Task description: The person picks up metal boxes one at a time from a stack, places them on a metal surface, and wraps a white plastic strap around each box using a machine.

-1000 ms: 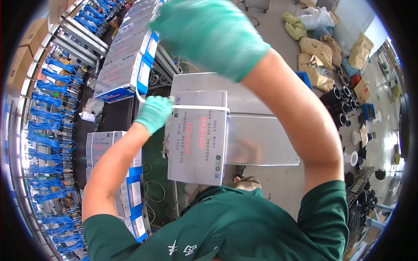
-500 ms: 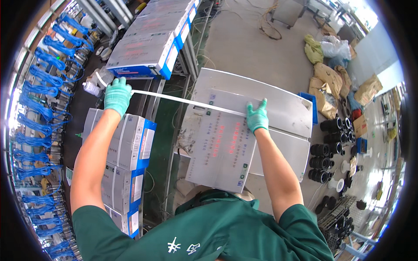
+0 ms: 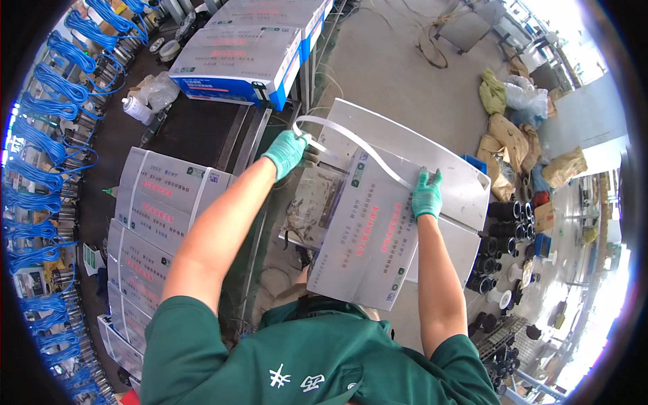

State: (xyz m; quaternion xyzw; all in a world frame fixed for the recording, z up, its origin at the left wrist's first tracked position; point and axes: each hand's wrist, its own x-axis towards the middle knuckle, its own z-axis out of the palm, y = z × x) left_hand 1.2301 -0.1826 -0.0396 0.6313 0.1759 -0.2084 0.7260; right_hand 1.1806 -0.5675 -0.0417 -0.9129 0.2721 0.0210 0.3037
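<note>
A grey carton with red and dark print lies tilted on a metal-topped bench in front of me. My left hand, in a green glove with darkened fingertips, is closed on a white strapping band left of the carton's far end. From there the band arches slackly over the carton to my right hand. That hand, also gloved in green, rests at the carton's right edge by the band, its visible fingers stretched out. Its underside is hidden.
Strapped grey cartons line up at left; more blue-sided cartons stand beyond. A spray can and clear plastic bag lie on the dark conveyor. Blue cable coils hang far left. Sacks and black spools stand right.
My left hand has moved right, from over the conveyor to near the bench. The band has gone from straight and taut to a loose arch. My right hand stays at the carton's edge.
</note>
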